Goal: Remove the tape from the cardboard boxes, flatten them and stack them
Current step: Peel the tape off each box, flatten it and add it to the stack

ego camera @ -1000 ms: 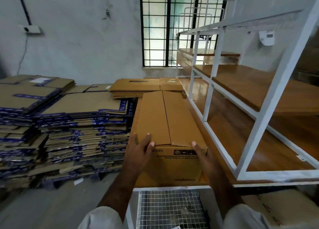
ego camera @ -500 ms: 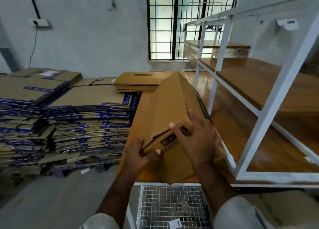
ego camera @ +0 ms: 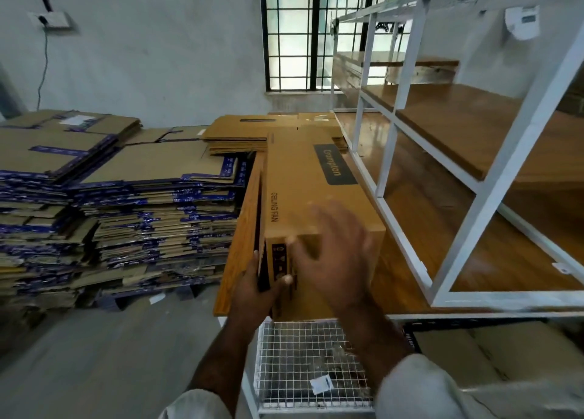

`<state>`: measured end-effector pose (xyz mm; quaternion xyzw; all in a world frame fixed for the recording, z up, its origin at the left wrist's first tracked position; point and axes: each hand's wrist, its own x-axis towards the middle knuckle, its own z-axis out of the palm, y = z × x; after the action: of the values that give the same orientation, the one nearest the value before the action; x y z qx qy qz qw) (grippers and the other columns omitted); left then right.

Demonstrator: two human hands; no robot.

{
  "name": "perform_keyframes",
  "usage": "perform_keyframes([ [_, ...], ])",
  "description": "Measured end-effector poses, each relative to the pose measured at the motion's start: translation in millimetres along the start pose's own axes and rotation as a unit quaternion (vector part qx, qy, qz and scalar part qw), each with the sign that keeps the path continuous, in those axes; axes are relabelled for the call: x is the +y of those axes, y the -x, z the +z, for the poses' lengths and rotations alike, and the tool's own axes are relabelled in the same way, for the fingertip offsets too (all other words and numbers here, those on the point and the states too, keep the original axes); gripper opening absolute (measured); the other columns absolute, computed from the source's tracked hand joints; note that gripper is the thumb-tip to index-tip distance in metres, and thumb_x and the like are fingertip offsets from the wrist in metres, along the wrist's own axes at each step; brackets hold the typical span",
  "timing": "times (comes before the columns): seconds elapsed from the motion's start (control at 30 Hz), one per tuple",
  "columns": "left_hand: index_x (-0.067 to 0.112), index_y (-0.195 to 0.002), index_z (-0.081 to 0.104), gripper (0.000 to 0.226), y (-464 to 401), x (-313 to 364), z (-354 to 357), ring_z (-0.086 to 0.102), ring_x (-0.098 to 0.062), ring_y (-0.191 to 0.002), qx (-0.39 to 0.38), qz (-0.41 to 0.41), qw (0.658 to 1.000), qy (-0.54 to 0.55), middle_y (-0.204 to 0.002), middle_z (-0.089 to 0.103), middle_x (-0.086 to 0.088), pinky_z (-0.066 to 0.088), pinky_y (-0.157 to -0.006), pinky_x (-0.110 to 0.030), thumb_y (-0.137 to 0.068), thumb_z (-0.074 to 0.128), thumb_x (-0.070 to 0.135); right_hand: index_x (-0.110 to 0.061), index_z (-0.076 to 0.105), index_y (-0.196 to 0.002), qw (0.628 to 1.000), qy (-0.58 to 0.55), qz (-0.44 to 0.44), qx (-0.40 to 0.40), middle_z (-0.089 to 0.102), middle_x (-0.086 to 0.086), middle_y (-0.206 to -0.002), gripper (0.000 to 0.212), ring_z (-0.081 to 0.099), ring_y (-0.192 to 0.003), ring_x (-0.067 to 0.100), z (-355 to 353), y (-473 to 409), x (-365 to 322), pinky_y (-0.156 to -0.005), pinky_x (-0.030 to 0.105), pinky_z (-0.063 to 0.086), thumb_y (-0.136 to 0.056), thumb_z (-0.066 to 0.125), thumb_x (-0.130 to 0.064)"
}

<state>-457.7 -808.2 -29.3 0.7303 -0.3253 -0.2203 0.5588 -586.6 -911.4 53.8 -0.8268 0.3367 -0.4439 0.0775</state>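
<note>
Now on the wooden table [ego camera: 407, 279]: long cardboard box [ego camera: 303, 194], lying lengthwise away from the camera, broad face up, printed "CEILING FAN" along the left edge and "Crompton" on a dark label farther back. Near end at the table's front edge, left side close to the table's left edge. Left hand [ego camera: 257, 287] gripping the near left corner of the box, thumb pressed on the end face by a dark printed strip, fingers curled round the left side. Right hand [ego camera: 336, 257] blurred, fingers spread and relaxed over the near end of the box, holding nothing; whether touching the top face, cannot tell. Pale sleeves at both wrists, low in view.

Beyond the box, at the far end of the table, short stack of flattened boxes [ego camera: 252, 131] in the same brown. Off to the left, on the floor, big piles of flattened cartons [ego camera: 126, 203] edged with blue printed tape, several piles side by side, stacked high. On the right, white metal rack [ego camera: 493, 178] standing on the table, wooden shelves inside. Below the table's front edge, wire mesh basket [ego camera: 306, 361] with a small white label lying in it. Straight ahead, barred window [ego camera: 297, 33] in a pale wall.
</note>
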Motion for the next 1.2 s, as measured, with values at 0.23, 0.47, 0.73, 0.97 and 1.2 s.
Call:
perform_keyframes([
  [0.23,0.032,-0.142,0.047,0.063,2,5,16,0.057,0.003,-0.117,0.000,0.016,1.000,0.001,-0.128,0.063,0.018,0.051,-0.100,-0.036,-0.088,0.074,0.049,-0.041,0.056,-0.129,0.861,-0.289,0.380,-0.177,0.064,-0.007,-0.131,0.092,0.061,-0.122,0.019,-27,14,102,-0.106,0.054,0.048,-0.062,0.046,-0.104],
  [0.47,0.029,-0.133,0.051,0.049,2,11,31,0.059,-0.019,-0.124,-0.014,-0.037,0.993,0.114,-0.123,0.066,0.013,0.050,-0.104,-0.047,-0.091,0.076,0.028,-0.052,0.055,-0.132,0.847,-0.385,0.313,-0.191,0.065,-0.018,-0.133,0.060,0.061,-0.125,0.012,-30,33,90,-0.108,0.055,0.047,-0.079,0.065,-0.077],
  [0.73,0.040,-0.150,0.037,0.066,28,13,61,0.065,-0.019,-0.117,-0.036,-0.139,0.916,0.375,-0.137,0.062,0.007,0.061,-0.087,-0.048,-0.091,0.060,0.058,-0.042,0.021,-0.161,0.988,-0.035,-0.014,-0.147,0.036,-0.002,-0.159,0.076,0.035,-0.147,0.020,-48,-18,49,-0.117,0.057,0.030,-0.095,0.055,-0.056],
  [0.97,0.012,-0.146,0.045,0.086,51,-46,101,0.067,-0.031,-0.116,-0.058,-0.323,0.844,0.425,-0.130,0.066,-0.017,0.062,-0.076,-0.045,-0.087,0.045,0.074,-0.051,0.022,-0.157,0.951,0.124,-0.099,-0.266,0.029,0.004,-0.166,0.062,0.027,-0.152,0.026,2,15,32,-0.120,0.056,0.016,-0.102,0.051,-0.046],
  [1.2,0.019,-0.131,0.053,0.063,32,-51,81,0.071,-0.027,-0.105,-0.083,-0.316,0.904,0.276,-0.121,0.069,-0.012,0.059,-0.070,-0.038,-0.097,0.042,0.071,-0.050,0.020,-0.158,0.958,0.151,-0.083,-0.229,0.027,0.005,-0.168,0.063,0.023,-0.154,0.026,19,19,35,-0.121,0.055,0.013,-0.103,0.051,-0.046],
])
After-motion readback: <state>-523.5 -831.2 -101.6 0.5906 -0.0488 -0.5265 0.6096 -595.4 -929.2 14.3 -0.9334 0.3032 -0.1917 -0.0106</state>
